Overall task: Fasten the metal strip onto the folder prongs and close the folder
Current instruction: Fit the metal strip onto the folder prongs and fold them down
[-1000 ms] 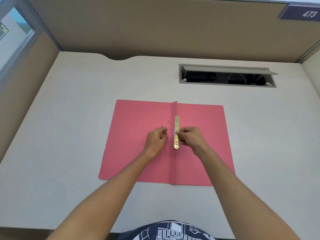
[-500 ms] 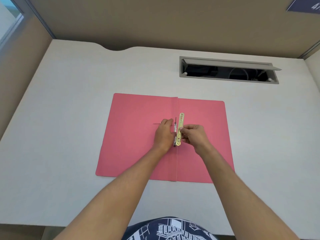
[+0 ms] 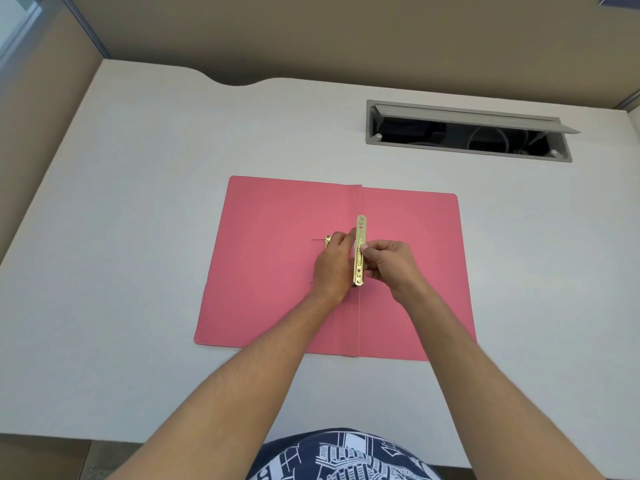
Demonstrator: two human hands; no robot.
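Since the earlier frame the left hand [image 3: 334, 263] has moved to the metal strip [image 3: 360, 250], which the right hand's fingers [image 3: 367, 251] grip just right of the folder [image 3: 277, 258] crease; left grip hidden; align holes over prongs before pressing.

Both bare forearms are stretched forward and converge. The left hand [image 3: 333, 264] is curled, fingers bent inward toward the right hand [image 3: 389, 263], whose thumb and fingertips are pinched shut, knuckles raised.
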